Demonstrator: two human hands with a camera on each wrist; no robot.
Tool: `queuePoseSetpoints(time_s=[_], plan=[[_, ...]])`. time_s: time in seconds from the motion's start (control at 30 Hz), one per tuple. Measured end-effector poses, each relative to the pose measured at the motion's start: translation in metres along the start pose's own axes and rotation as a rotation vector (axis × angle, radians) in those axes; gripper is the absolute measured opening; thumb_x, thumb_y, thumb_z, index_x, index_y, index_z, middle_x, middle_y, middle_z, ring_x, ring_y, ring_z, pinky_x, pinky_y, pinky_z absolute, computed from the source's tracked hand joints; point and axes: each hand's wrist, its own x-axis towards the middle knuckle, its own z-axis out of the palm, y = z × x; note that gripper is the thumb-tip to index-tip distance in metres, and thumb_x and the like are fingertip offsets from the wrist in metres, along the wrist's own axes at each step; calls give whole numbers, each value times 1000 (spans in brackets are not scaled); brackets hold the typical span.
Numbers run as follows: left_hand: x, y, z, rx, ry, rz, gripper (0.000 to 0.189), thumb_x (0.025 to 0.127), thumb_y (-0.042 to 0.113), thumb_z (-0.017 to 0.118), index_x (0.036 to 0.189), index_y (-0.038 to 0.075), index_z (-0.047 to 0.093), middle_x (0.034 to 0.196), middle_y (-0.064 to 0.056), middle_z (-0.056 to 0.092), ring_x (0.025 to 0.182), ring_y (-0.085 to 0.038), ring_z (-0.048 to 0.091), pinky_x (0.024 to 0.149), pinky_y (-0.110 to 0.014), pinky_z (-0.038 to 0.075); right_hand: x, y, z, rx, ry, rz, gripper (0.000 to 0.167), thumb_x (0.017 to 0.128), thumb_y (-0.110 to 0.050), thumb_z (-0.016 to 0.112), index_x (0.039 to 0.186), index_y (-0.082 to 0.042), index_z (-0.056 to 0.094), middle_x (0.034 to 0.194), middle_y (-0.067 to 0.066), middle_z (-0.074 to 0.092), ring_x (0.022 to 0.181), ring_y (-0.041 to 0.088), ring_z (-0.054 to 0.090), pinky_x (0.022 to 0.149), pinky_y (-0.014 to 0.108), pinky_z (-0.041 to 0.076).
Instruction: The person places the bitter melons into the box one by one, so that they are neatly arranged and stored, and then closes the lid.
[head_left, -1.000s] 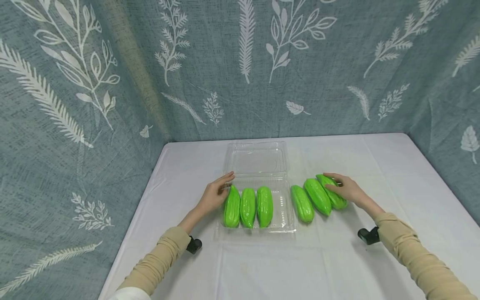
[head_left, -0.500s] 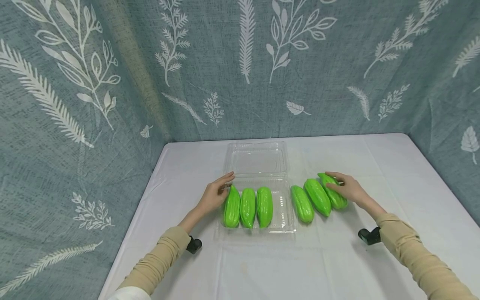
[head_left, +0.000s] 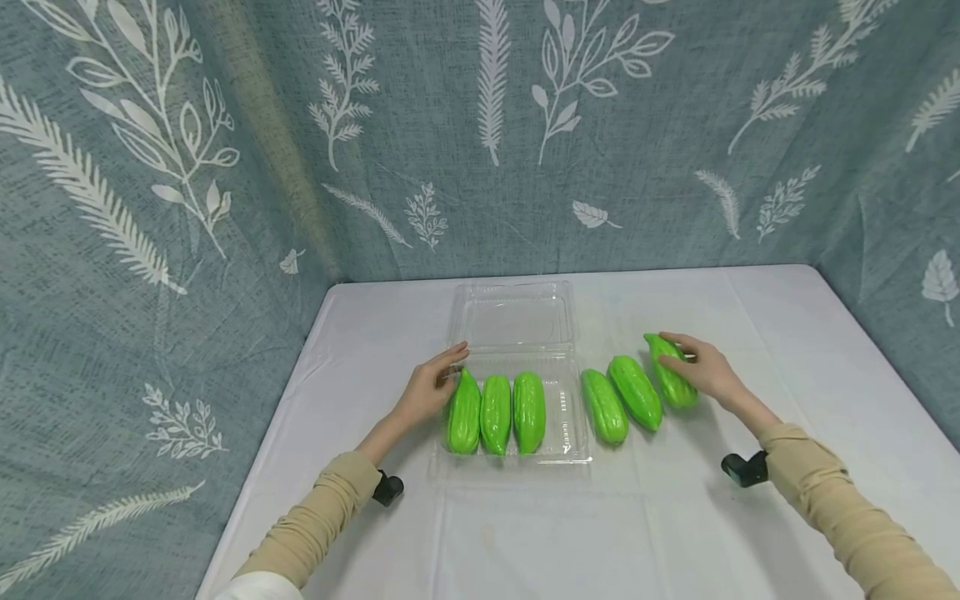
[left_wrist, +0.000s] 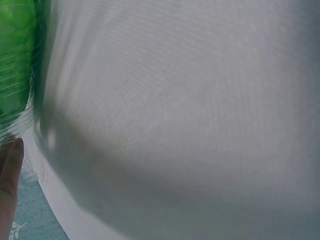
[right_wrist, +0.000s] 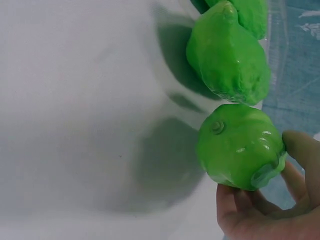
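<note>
Bright green artificial gourds lie on a white table. My right hand (head_left: pixel 705 371) grips one long gourd (head_left: pixel 671 372) between thumb and fingers; in the right wrist view its rounded end (right_wrist: pixel 237 145) faces the camera, apart from the neighbouring gourd (right_wrist: pixel 227 55). Two loose gourds, a middle one (head_left: pixel 636 393) and a left one (head_left: pixel 604 407), lie between that hand and a clear plastic clamshell box (head_left: pixel 566 421). Three more stand side by side in the box, among them a leftmost gourd (head_left: pixel 464 414). At the box's left edge my left hand (head_left: pixel 427 392) rests with fingers extended.
The transparent lid (head_left: pixel 513 317) of the box lies folded back toward the rear. Inside the box, the right side shows a bare strip. Patterned blue-green curtains (head_left: pixel 450 125) hang behind and at the sides of the white-covered table (head_left: pixel 540 533).
My right hand has moved slightly back and right with the gourd, which now lies apart from its neighbour. The left hand and the box have stayed in place.
</note>
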Motion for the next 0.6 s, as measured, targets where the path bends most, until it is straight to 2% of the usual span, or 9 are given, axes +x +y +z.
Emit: queuePoseSetpoints(time_s=[0.33, 0.6], plan=[[1, 0, 0, 1, 1, 8, 47, 86, -14, 47, 132, -4, 52, 146, -18, 43, 117, -36, 58, 101, -41, 48, -2, -1, -8, 24, 38, 26, 61, 97, -33, 50, 146, -1, 32, 145, 33, 33, 128, 53, 37, 101, 64, 41], [0, 1, 0, -9, -2, -1, 46, 86, -13, 47, 132, -5, 51, 146, -18, 42, 116, -36, 59, 100, -41, 50, -4, -6, -16, 14, 61, 43, 62, 98, -34, 49, 146, -1, 31, 142, 37, 33, 126, 54, 37, 98, 63, 44]])
